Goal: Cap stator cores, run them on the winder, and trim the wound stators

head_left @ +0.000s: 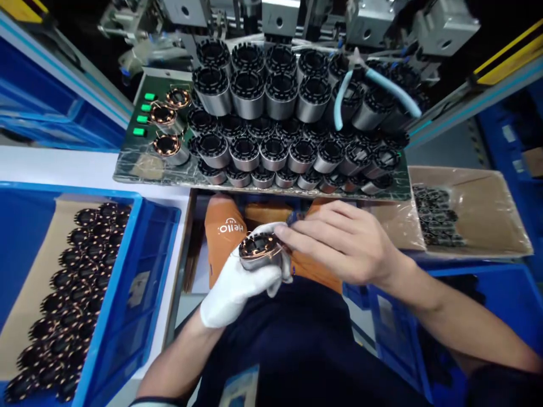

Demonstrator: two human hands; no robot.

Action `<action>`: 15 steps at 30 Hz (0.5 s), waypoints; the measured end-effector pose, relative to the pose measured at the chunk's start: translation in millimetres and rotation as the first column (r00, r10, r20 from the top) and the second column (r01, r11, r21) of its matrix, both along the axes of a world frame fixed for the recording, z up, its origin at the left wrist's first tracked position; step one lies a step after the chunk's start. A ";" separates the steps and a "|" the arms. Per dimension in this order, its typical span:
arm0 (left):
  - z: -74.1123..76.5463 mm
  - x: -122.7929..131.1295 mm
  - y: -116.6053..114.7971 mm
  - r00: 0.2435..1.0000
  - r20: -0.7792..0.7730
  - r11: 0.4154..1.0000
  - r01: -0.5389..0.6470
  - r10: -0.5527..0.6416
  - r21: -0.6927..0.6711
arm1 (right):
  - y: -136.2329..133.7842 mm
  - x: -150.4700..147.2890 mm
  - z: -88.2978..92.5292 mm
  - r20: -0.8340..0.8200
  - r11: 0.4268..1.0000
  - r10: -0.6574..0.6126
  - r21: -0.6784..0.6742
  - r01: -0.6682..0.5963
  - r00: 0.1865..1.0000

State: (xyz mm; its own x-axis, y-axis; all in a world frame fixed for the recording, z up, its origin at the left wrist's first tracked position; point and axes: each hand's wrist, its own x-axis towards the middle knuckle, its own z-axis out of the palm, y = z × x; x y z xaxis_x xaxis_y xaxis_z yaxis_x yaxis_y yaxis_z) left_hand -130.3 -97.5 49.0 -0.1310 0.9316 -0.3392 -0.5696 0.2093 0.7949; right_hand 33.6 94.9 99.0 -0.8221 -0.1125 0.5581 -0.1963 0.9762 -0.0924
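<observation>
"Just within the white-gloved left hand (237, 288), what do you see?"

"One copper-wound stator (259, 262), gripped around its silver side with the winding end up. The bare right hand (354, 243) has its fingers drawn together against or just beside the rim; whether they pinch anything, I cannot tell."

"And the surface beyond the hands?"

"Forward of both stretches a dark green worktop (182, 176), its covering wrinkled and shiny along the near edge. Bare stators (282, 102) crowd it in stacked rows, with blue-handled pliers (394, 93) lying across the tops, forward and to the right of the right hand. Forward and left of the left hand stand three wound stators (171, 151), near some green buttons (142, 119)."

"What about the room farther out?"

"Past the stacks, metal machine blocks (280, 18) line the far side. Well to the left of the left hand, a blue crate (113, 288) holds wound cores (70, 263) in rows, next to a white tabletop (55, 164). Right of the right hand sits a cardboard box (487, 217) of dark parts (436, 215), and a second crate (390, 333) stands beneath the right forearm (449, 305)."
</observation>
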 end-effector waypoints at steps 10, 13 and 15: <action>-19.0 17.3 9.3 0.934 -0.139 0.915 -0.279 0.329 0.292 | -85.0 -7.2 -35.3 -0.235 -0.192 -0.045 -0.952 -0.239 0.971; -13.2 37.3 12.2 0.895 0.266 0.901 -0.406 0.359 0.152 | -107.2 -11.1 -46.5 -0.302 0.159 -0.006 -0.941 -0.297 0.953; -9.1 43.8 15.6 0.840 0.407 0.917 -0.398 0.360 0.012 | -111.8 -3.4 -52.1 -0.282 0.383 0.026 -0.883 -0.270 0.959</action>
